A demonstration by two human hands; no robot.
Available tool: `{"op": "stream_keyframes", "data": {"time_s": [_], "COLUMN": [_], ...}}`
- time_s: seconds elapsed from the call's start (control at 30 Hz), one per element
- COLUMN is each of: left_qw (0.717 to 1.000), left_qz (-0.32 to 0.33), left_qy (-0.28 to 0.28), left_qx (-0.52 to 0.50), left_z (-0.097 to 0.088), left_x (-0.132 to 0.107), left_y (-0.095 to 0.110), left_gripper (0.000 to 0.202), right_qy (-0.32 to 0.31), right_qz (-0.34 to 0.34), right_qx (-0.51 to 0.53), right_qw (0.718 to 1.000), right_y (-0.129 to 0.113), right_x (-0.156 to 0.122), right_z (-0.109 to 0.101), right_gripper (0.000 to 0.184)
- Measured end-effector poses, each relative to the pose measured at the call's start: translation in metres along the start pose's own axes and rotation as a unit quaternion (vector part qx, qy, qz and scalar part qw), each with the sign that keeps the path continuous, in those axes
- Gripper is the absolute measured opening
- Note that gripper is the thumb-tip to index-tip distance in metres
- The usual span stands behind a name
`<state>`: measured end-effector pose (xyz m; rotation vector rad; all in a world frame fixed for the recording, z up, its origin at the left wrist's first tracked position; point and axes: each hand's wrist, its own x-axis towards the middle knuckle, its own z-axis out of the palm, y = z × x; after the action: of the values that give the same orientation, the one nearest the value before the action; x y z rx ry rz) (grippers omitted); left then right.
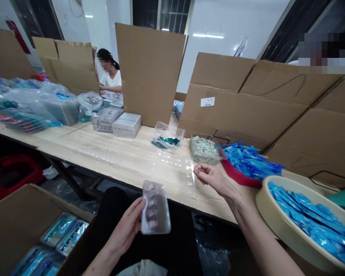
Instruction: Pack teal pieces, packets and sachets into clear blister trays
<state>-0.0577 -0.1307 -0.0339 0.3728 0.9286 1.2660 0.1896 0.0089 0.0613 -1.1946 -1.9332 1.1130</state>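
My left hand (130, 216) grips a clear plastic blister tray (156, 209) by its left side, tilted above my lap. A row of moulded bumps runs down its middle. Farther right, over the table (126, 153), my right hand (208, 176) is closed, thumb and fingers pinched together. Its fingertips are at the edge of a clear plastic piece (190, 176); whether they grip it I cannot tell. Just beyond that hand stands a clear box of small pale printed pieces (205, 150). A clear open box (169, 138) with green pieces sits left of it.
Blue packets (244, 159) fill a red basin (235, 174), and more lie in a cream tub (264, 195) at right. Stacked clear trays (126, 124) and bagged goods (46, 103) stand at left. Cardboard panels (152, 73) line the far edge. A carton (31, 207) holds packed boxes. Two people sit beyond.
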Motion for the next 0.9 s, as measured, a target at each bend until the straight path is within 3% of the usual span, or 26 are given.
{"op": "stream_keyframes", "data": {"time_s": [0.07,0.1,0.2,0.3,0.4,0.5,0.6,0.7,0.8,0.9], "left_qw": [0.999,0.998,0.995,0.995,0.997,0.999,1.000,0.997,0.988,0.974], "left_qz": [-0.010,-0.016,-0.032,-0.032,-0.032,-0.028,-0.002,0.023,0.060,0.104], "left_qy": [0.038,0.057,0.092,0.094,0.068,0.041,0.000,-0.065,-0.115,-0.151], "left_qx": [-0.003,-0.002,0.003,0.010,0.004,-0.005,0.005,0.037,0.085,0.129], "left_z": [-0.010,-0.014,-0.021,-0.023,-0.021,-0.014,-0.003,0.013,0.031,0.047], "left_x": [-0.011,-0.016,-0.028,-0.034,-0.034,-0.030,-0.023,-0.013,-0.002,0.010], "left_y": [0.003,0.004,0.006,0.008,0.011,0.012,0.011,0.007,0.002,-0.007], "left_gripper": [0.036,0.037,0.041,0.046,0.047,0.044,0.039,0.037,0.038,0.040], "right_qy": [-0.007,-0.023,-0.116,-0.181,-0.162,-0.139,-0.075,-0.037,-0.076,-0.084], "right_qz": [-0.057,-0.085,-0.133,-0.149,-0.152,-0.166,-0.181,-0.126,-0.036,0.024], "right_qx": [-0.160,-0.252,-0.486,-0.579,-0.604,-0.562,-0.392,-0.152,0.013,0.088], "right_qw": [0.985,0.964,0.856,0.781,0.765,0.798,0.899,0.980,0.996,0.992], "right_y": [-0.006,-0.005,0.009,0.030,0.039,0.033,0.018,0.003,-0.007,-0.007], "right_x": [0.002,0.004,0.011,0.021,0.030,0.032,0.019,-0.003,-0.024,-0.035], "right_z": [0.014,0.026,0.072,0.106,0.115,0.106,0.096,0.093,0.095,0.093], "right_gripper": [0.007,0.009,0.014,0.022,0.025,0.023,0.020,0.021,0.024,0.023]}}
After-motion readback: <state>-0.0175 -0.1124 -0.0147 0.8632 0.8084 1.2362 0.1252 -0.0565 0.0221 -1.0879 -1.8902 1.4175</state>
